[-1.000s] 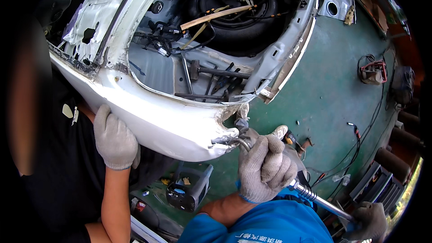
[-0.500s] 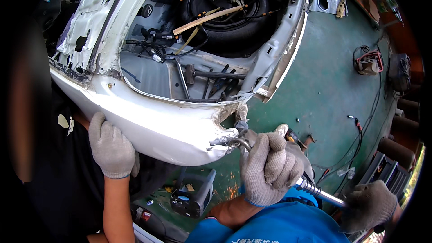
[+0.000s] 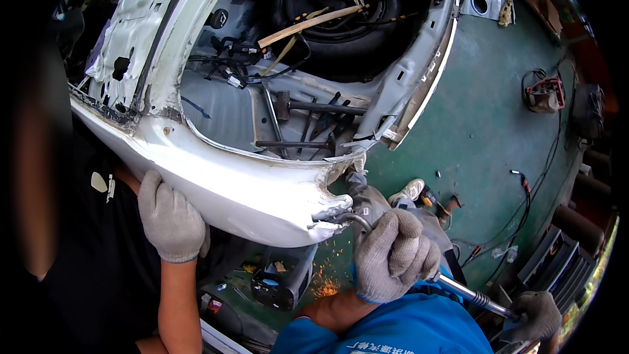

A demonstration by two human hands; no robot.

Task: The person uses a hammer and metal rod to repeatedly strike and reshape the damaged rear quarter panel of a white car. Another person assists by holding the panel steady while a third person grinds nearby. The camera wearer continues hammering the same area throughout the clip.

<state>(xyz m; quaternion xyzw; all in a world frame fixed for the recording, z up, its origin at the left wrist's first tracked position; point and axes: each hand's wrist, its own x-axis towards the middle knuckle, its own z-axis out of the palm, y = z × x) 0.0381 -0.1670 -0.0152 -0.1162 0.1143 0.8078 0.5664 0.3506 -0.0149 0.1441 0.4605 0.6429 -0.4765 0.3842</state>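
Note:
My left hand (image 3: 396, 255), in a grey knit glove, is closed round a slide hammer (image 3: 464, 290). Its bent metal hook (image 3: 359, 221) reaches into the torn end of a white car body panel (image 3: 262, 200). At the lower right, my gloved right hand (image 3: 536, 316) is closed at the far end of the tool's chrome shaft; its fingers are partly in shadow. On the left, a co-worker's gloved hand (image 3: 171, 219) presses against the panel's outer face.
A hammer (image 3: 321, 107), other hand tools and a wooden strip (image 3: 311, 26) lie in the opened trunk. Orange sparks (image 3: 325, 285) show beside a grey plastic stool (image 3: 283, 282). Cables (image 3: 524, 213) run over the green floor (image 3: 485, 124). A person in black stands at the left.
A ridged section of the slide hammer now sits nearer my right hand, farther from my left. My right hand is lower in view. The whole view has shifted slightly; the hook stays at the panel.

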